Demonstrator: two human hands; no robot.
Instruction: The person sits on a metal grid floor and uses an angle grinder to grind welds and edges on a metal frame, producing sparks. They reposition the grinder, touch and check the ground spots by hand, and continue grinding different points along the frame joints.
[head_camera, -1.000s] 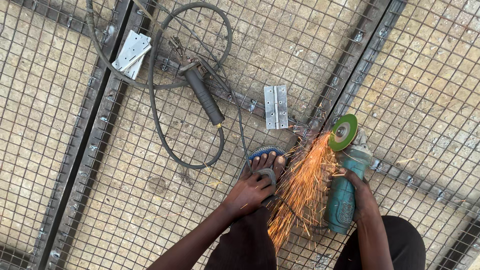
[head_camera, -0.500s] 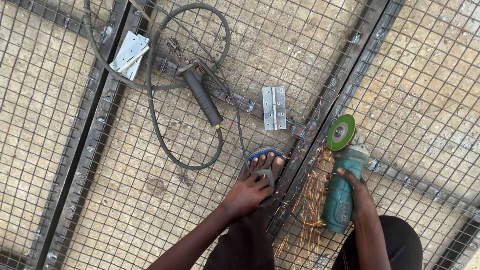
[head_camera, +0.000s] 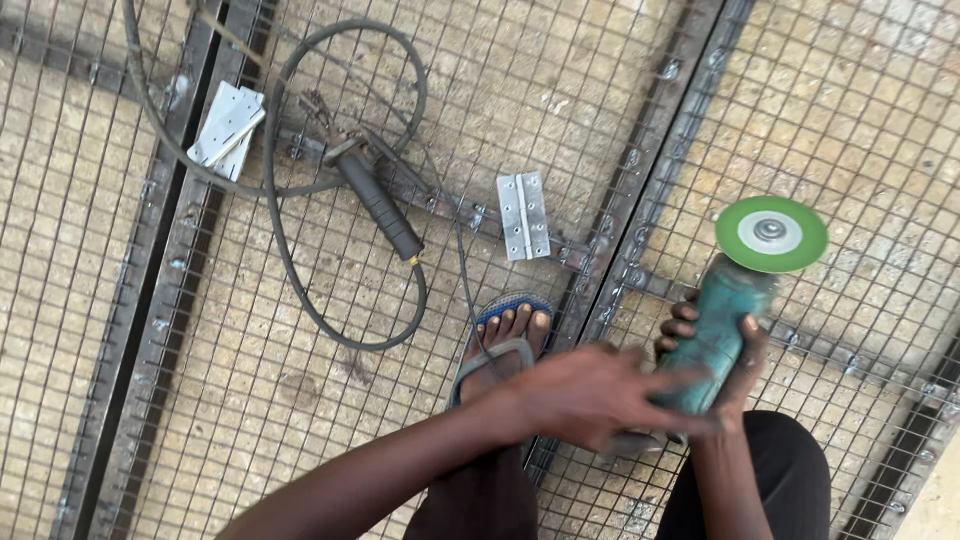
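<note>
My right hand grips the teal body of an angle grinder, whose green disc is lifted off the metal and faces up. No sparks show. My left hand is blurred in motion, fingers spread, reaching across toward the grinder's rear end and holding nothing. Below it my foot in a blue sandal rests on the wire mesh beside a dark steel frame bar.
A steel frame with welded wire mesh lies over paving. On it rest a welding electrode holder with looped black cable, a silver hinge and another hinge at upper left.
The grinder has lifted off the frame bar and moved right; the sparks have stopped. My left hand has left the bar near my foot and swung right toward the grinder.
</note>
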